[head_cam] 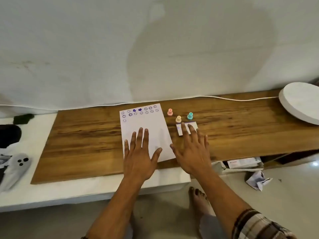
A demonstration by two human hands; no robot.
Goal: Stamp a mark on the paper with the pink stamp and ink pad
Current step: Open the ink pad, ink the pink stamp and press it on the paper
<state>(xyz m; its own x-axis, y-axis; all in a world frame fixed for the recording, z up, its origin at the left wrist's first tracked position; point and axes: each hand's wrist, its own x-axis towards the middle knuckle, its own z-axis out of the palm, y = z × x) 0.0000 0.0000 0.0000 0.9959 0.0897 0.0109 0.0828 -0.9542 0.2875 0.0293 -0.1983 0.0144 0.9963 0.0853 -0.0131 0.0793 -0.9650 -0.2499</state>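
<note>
Both my hands lie spread and empty: my left hand [140,152] flat on the paper [146,128], my right hand [191,149] just beside the paper, fingertips over the ink pad [187,128]. Beyond the paper's far right corner stands the pink stamp [170,112], untouched. It looks light, hard and easily tipped; I'd pinch its narrow knob. My fingers hide most of the pad, and the stamp's face is unseen.

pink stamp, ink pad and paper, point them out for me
pink stamp [170,112]: head view, on its body.
ink pad [179,130]: head view, on its left end, clear of the fingers.
paper [151,123]: head view, on the blank middle.
</note>
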